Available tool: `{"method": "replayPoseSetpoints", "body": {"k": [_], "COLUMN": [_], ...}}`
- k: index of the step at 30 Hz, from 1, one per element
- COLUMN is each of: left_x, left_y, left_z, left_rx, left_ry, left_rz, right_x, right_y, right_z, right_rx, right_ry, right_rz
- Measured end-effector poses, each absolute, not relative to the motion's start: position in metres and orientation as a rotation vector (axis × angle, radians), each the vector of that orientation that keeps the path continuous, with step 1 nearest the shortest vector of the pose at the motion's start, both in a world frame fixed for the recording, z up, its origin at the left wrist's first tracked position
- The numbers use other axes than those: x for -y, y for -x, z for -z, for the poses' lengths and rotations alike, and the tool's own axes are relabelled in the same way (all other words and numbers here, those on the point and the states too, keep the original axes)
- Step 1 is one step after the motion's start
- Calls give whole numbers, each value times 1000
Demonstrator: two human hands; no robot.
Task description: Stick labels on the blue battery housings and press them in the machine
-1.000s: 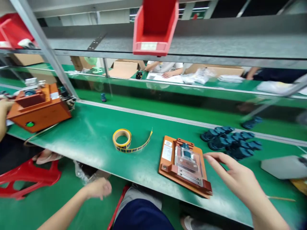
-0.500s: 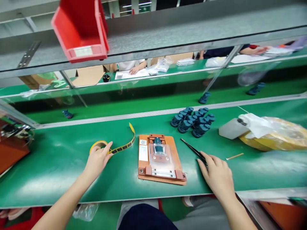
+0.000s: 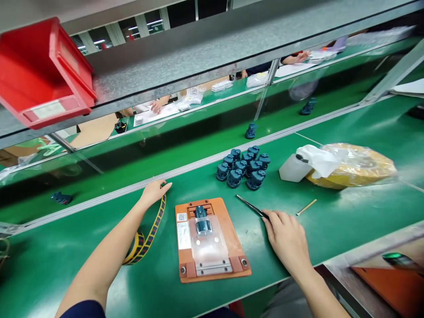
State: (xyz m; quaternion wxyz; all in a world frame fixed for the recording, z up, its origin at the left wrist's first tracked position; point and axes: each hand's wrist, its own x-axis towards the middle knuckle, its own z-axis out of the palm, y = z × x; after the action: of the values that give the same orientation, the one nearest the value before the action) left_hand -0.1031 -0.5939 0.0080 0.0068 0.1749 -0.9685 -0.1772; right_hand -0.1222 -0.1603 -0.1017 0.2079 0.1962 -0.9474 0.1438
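Observation:
My left hand (image 3: 154,192) is stretched forward over the green bench, fingers closed on the end of a yellow tape strip (image 3: 155,221). The strip runs back to its roll (image 3: 135,251), which is half hidden under my forearm. My right hand (image 3: 286,234) lies on the bench with its fingers curled on the near end of black tweezers (image 3: 250,206). Between my hands sits an orange fixture plate (image 3: 236,251) with a clear cover and a small blue part (image 3: 200,213) seated at its top.
Several blue parts (image 3: 243,168) are bunched behind the fixture. To the right lie a white bottle (image 3: 289,168), a yellow bag in plastic (image 3: 354,165) and a thin wooden stick (image 3: 306,206). A red bin (image 3: 43,75) hangs upper left. Other people's hands (image 3: 155,106) work across the conveyor.
The view has swung right and down. My left hand moved forward from the tape roll, drawing the strip out. My right hand stays on the tweezers' end.

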Motion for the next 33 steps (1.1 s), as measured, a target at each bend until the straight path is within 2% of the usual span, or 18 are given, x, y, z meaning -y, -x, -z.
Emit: {"method": "replayPoseSetpoints", "body": {"k": [3, 6, 10, 13, 16, 22, 26, 33], "left_x": [606, 613, 609, 602, 596, 588, 583, 574], "left_y": [111, 95, 57, 33, 15, -2, -4, -12], "left_z": [-5, -7, -12, -12, -10, -9, -8, -16], "left_rx": [2894, 2676, 2382, 2205, 2088, 2013, 2024, 2085], "left_ry": [-639, -684, -648, -670, -702, -714, -758, -777], "left_rz": [785, 1086, 1456, 1574, 1599, 1570, 1620, 1524], "right_x": [159, 162, 187, 219, 254, 318, 353, 384], "right_y": [123, 126, 134, 141, 143, 132, 126, 125], "right_z": [102, 95, 64, 32, 7, -22, -34, -40], "right_rx": [2673, 2648, 2368, 1982, 1686, 1697, 1799, 1888], "right_ry": [-455, -337, -160, -166, -208, -617, -808, -900], "right_rz": [-526, -912, -1887, -2653, -3077, -3339, -3247, -3079]}}
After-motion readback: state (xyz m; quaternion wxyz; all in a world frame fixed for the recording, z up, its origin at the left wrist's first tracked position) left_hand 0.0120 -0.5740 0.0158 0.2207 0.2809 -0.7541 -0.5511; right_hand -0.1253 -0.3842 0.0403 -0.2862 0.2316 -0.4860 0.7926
